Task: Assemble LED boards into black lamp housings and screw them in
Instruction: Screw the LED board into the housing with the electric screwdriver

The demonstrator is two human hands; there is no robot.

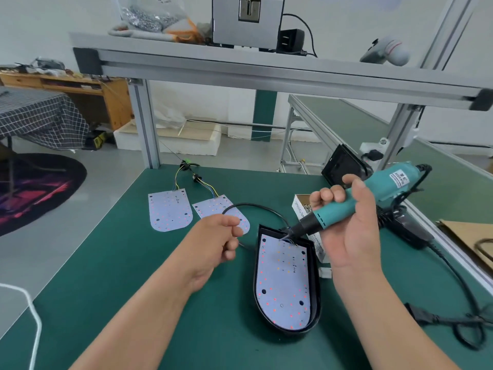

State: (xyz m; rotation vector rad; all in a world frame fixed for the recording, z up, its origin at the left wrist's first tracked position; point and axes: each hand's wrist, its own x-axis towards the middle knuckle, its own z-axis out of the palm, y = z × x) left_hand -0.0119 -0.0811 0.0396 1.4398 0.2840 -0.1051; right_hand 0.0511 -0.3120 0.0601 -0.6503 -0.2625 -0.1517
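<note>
A black lamp housing point(316, 297) lies on the green table point(133, 276) with a white LED board point(282, 284) seated inside it. My right hand point(349, 231) grips a teal electric screwdriver point(354, 206), its black tip pointing down at the board's upper edge near the wires. My left hand point(218, 244) hovers left of the housing with fingers loosely curled, thumb and forefinger close together; I cannot tell whether it pinches anything. Two loose LED boards, one at the left point(169, 210) and one beside it point(213, 206), lie farther back with coloured wires.
A small white box of screws point(302, 206) stands behind the housing. A black power adapter point(408, 228) and its cables point(453, 284) lie at the right. An aluminium frame post point(146, 124) and shelf rise at the back. Another black housing point(341, 164) leans near the right post.
</note>
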